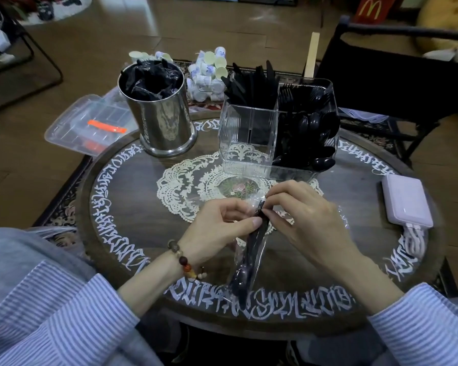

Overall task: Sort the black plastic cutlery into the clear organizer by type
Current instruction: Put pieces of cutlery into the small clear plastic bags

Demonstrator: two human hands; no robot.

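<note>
Black cutlery (251,249) in clear wrapper, pinched by left hand (222,223) and right hand (302,207).

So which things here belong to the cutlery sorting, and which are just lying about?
Job:
clear organizer
wrapped cutlery packet, held by left hand and right hand
steel canister of wrapped packets

Lying about:
lace doily
lilac power bank
plastic lidded box
creamer cups
</note>
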